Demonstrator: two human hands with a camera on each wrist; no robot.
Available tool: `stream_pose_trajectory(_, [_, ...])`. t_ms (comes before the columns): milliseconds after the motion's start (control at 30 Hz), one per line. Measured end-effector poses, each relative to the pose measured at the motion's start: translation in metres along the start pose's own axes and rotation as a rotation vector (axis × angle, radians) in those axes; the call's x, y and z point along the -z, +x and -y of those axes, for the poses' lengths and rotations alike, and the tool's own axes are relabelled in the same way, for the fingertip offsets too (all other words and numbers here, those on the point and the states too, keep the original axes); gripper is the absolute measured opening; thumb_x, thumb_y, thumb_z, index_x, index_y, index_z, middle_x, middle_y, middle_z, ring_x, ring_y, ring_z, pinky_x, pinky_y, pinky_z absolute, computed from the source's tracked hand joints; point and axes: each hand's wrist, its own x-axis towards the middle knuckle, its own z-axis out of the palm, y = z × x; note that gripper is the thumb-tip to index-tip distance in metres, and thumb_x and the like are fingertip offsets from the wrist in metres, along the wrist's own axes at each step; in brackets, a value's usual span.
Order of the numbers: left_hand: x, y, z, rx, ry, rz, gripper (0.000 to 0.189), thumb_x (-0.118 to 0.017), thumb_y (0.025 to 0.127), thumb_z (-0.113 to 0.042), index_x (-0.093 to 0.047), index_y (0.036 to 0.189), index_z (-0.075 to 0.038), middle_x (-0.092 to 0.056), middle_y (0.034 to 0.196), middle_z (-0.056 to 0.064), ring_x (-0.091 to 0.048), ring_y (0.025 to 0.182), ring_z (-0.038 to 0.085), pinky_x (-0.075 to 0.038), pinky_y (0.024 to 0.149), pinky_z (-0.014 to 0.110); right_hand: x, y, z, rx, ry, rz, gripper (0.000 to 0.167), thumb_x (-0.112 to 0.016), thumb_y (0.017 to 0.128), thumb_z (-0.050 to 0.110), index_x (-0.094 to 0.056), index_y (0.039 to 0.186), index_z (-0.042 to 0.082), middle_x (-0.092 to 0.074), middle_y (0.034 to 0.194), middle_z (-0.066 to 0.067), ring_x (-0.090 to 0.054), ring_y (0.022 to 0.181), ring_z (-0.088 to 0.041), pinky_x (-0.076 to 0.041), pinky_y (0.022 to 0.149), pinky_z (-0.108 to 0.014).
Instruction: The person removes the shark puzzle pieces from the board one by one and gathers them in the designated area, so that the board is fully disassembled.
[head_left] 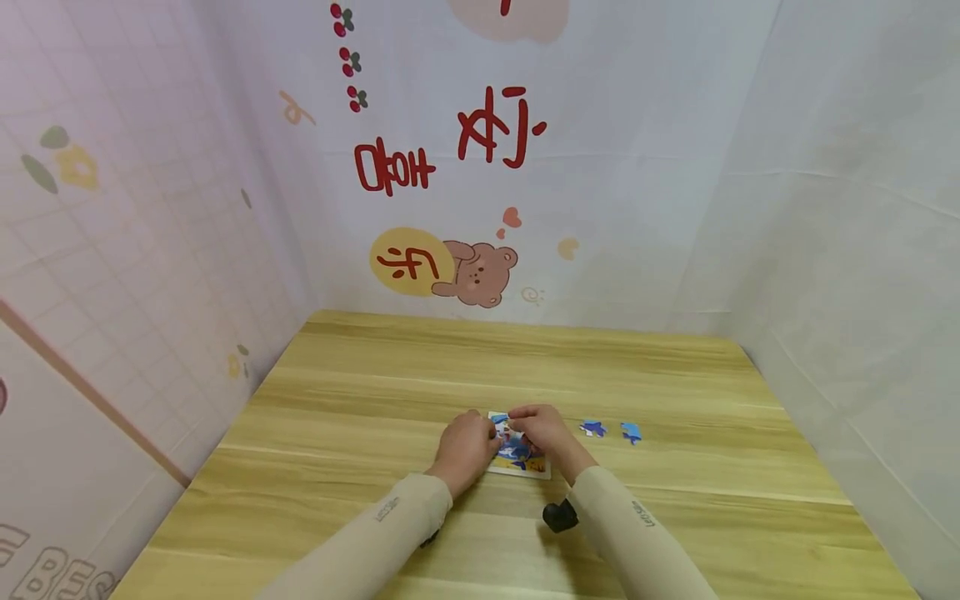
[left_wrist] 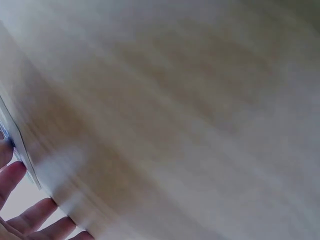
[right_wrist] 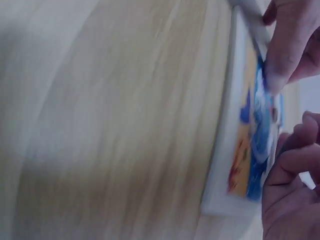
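Note:
A small jigsaw puzzle [head_left: 517, 468] with a white border and a blue sea picture lies on the wooden table. At its left edge, my left hand [head_left: 465, 446] holds the board, thumb on top; the left wrist view shows its other fingers [left_wrist: 37, 215] spread beside the edge. My right hand [head_left: 543, 427] is over the upper right of the puzzle, fingers curled. In the right wrist view this hand [right_wrist: 292, 185] pinches what looks like a thin puzzle piece, mostly hidden by the fingers. Two loose puzzle pieces, one purple-blue [head_left: 592, 428] and one light blue [head_left: 631, 432], lie to the right.
The wooden table [head_left: 360, 367] meets a printed white cloth wall [head_left: 630, 250] at the back, with more cloth at both sides. A black object [head_left: 559, 517] shows by the right sleeve, below the puzzle.

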Motion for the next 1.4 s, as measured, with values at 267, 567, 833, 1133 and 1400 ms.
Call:
stream_pose_trajectory(267, [-0.004,-0.003,-0.002,-0.004,0.021,0.012,0.023,-0.075,0.088,-0.031,-0.07,0.073,-0.015,-0.052,0.071,-0.003,-0.05,0.065,0.014,-0.043,0.059,0.032,0.01,0.007,-0.009,0.298,-0.585,-0.059,0.033,-0.073,0.087,0.012,-0.072,0.12,0.01,-0.064,0.103,-0.009,-0.06,0.092,-0.024,-0.05,0.083,-0.045])
stream_pose_trajectory(567, [-0.012,-0.003,-0.004,-0.023,0.016,-0.01,0.021,-0.076,0.088,-0.032,-0.069,0.073,-0.017,-0.05,0.071,-0.005,-0.049,0.065,0.013,-0.041,0.058,0.031,0.021,0.013,-0.01,0.385,-0.793,0.064,0.027,-0.071,0.093,0.026,-0.073,0.119,0.021,-0.058,0.105,-0.006,-0.056,0.082,-0.018,-0.049,0.079,-0.043])
stream_pose_trajectory(833, [-0.013,-0.001,-0.008,-0.026,0.015,-0.005,0.019,-0.076,0.088,-0.03,-0.07,0.076,-0.016,-0.052,0.073,-0.004,-0.05,0.067,0.014,-0.042,0.06,0.032,0.025,0.013,-0.012,0.44,-0.81,0.074,0.026,-0.069,0.095,0.025,-0.072,0.119,0.016,-0.057,0.107,-0.007,-0.058,0.084,-0.02,-0.05,0.079,-0.043])
stream_pose_trajectory(1133, [-0.007,0.002,-0.004,-0.01,-0.011,-0.026,0.019,-0.076,0.088,-0.027,-0.071,0.077,-0.012,-0.053,0.072,-0.002,-0.051,0.066,0.015,-0.043,0.059,0.032,0.064,0.011,-0.005,0.42,-0.75,-0.013,0.03,-0.069,0.094,0.022,-0.07,0.122,0.012,-0.058,0.112,-0.012,-0.057,0.086,-0.022,-0.049,0.078,-0.045])
stream_pose_trajectory(1400, [-0.005,0.002,-0.002,0.003,-0.019,-0.019,0.018,-0.076,0.088,-0.026,-0.071,0.079,-0.011,-0.053,0.073,-0.002,-0.049,0.067,0.014,-0.043,0.059,0.031,0.111,0.004,-0.013,0.379,-0.747,-0.044,0.03,-0.065,0.095,0.018,-0.07,0.122,0.007,-0.06,0.114,-0.016,-0.058,0.1,-0.033,-0.047,0.086,-0.052])
